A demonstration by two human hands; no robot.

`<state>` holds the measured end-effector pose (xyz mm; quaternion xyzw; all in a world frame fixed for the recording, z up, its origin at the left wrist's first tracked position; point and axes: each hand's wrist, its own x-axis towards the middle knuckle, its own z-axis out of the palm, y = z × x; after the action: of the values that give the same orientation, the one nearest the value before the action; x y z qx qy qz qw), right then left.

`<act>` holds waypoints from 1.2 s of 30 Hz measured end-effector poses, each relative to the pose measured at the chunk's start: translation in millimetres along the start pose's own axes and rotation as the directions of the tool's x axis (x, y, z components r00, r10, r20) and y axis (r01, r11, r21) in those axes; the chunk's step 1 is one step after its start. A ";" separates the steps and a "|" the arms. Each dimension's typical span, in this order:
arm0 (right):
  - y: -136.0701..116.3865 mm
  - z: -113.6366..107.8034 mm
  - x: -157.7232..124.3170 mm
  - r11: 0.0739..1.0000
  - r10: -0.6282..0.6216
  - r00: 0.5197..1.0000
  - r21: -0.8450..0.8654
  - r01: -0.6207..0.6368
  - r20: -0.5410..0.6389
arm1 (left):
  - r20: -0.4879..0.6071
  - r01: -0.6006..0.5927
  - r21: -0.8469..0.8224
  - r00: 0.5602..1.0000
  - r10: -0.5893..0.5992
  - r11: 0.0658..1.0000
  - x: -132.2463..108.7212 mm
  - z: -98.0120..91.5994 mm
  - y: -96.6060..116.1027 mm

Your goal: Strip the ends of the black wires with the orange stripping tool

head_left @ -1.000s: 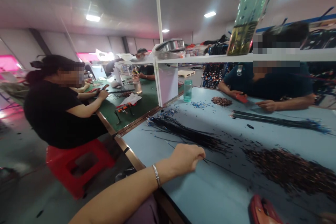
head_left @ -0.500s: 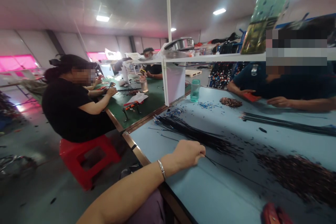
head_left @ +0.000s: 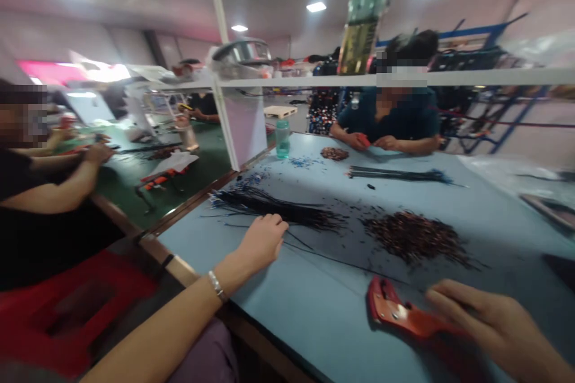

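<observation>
My left hand, with a silver bracelet at the wrist, is closed in a pinch on a thin black wire. The wire runs right across the blue tabletop. Just beyond that hand lies a bundle of black wires with blue and pale ends at its left. At the lower right, my right hand is curled round the handles of a red wire stripper. Its head points left, near the wire's far end; the handles are blurred and partly hidden by the hand.
A heap of dark, coppery scraps lies mid-table. Behind it are another wire bundle, a brown pile, blue bits and a green bottle. A person sits opposite; another is at left.
The view has swung right, bringing my right hand and more of the red wire stripper into sight. My left hand still pinches the black wire.
</observation>
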<state>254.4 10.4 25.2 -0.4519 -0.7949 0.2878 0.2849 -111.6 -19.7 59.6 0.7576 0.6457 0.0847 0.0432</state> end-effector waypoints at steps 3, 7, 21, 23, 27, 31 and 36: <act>-35.1 11.8 1.9 0.999 -0.045 0.991 -0.014 0.047 0.125 | -0.058 -0.157 -0.254 0.987 0.147 0.955 -0.9 3.7 32.3; -58.6 40.5 0.1 0.983 -0.168 0.982 -0.062 0.173 0.084 | -0.041 -0.302 -0.572 0.939 0.341 0.763 -8.9 20.8 78.6; -24.1 18.9 -6.2 0.838 0.013 0.979 -0.536 0.101 0.206 | 0.085 0.091 -0.696 0.995 -0.045 0.712 8.0 34.6 71.4; -23.4 22.4 -6.4 0.828 0.049 0.963 -0.550 0.109 0.263 | 0.120 0.145 -0.725 0.989 -0.083 0.674 9.2 34.0 72.4; -23.5 18.9 -4.0 0.909 0.030 0.967 -0.409 0.079 0.255 | 0.229 0.255 -0.785 0.966 -0.118 0.565 9.2 34.8 76.7; -23.1 4.7 -0.2 0.991 0.124 0.971 0.028 -0.133 0.202 | 0.251 0.283 -0.801 0.959 -0.132 0.528 8.4 36.9 76.8; -29.1 18.6 -5.0 0.423 0.386 0.903 0.833 -0.356 0.189 | 0.226 0.269 -0.816 0.963 -0.147 0.512 9.3 39.2 72.4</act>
<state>227.2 -10.2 32.5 -0.4205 -0.4258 0.6879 0.4107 -32.6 -20.6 34.5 0.5643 0.6074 0.3292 0.4520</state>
